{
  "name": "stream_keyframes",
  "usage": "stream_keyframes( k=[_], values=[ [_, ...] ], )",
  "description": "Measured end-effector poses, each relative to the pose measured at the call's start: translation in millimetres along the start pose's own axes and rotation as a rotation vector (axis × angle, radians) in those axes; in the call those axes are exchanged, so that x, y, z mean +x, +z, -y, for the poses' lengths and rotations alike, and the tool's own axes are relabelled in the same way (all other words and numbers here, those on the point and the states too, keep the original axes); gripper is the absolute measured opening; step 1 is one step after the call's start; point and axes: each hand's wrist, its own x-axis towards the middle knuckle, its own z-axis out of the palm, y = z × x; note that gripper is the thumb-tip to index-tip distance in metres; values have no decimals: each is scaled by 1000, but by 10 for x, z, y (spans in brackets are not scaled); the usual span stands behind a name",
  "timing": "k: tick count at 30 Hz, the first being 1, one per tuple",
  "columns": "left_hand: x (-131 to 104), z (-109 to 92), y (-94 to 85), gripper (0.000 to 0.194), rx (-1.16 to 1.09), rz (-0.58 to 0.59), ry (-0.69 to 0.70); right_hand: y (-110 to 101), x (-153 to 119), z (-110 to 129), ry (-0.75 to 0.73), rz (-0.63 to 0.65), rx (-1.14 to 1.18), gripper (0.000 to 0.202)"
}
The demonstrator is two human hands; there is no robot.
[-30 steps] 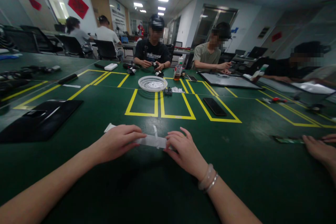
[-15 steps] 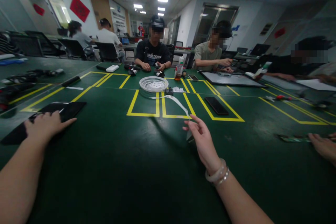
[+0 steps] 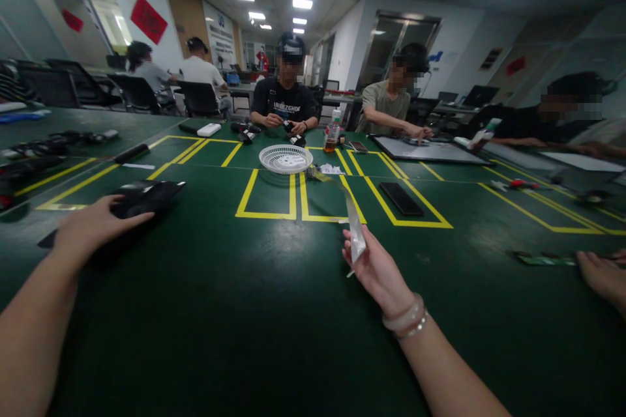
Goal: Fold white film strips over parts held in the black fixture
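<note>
My left hand (image 3: 100,225) is closed on the near end of a black pouch (image 3: 147,199), thumb on top, at the left of the green table. The pouch is bunched and partly raised. My right hand (image 3: 374,260) pinches a thin translucent strip (image 3: 356,228) that stands up from the fingers and curves away. Beyond the strip lies a white slotted basket (image 3: 286,159), with a crumpled clear wrapper (image 3: 331,170) beside its right edge.
A black phone (image 3: 402,198) lies inside a yellow tape outline right of centre. Farther back stands a bottle (image 3: 331,133). A person's hand (image 3: 601,273) touches a green board (image 3: 542,259) at the right. Cables (image 3: 59,142) lie far left.
My left hand has closed on the black pouch, which was flat, and shifted it right. The strip in my right hand has swung from a forward-left arc to more upright, and the hand has turned palm up.
</note>
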Motion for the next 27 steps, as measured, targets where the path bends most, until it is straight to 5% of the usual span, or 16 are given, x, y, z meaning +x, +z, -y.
stream_keyframes(
  k=[3, 8, 12, 18, 27],
  values=[
    [-59, -530, 70, 101, 125, -29, -37, 16, -17, 22, 18, -6, 0, 16],
    [-456, -1574, 382, 91, 34, 41, 447, 59, -41, 24, 5, -13, 1, 16],
    [-846, -2110, 596, 91, -65, 182, 694, 79, -45, 13, -70, 8, -11, 21],
    [-1108, -2378, 752, 95, -165, 278, 893, 82, -67, -6, -180, 70, -105, 43],
    [-1078, -2338, 888, 92, -172, 262, 979, 60, -111, -77, -522, 287, -716, 40]
  ],
)
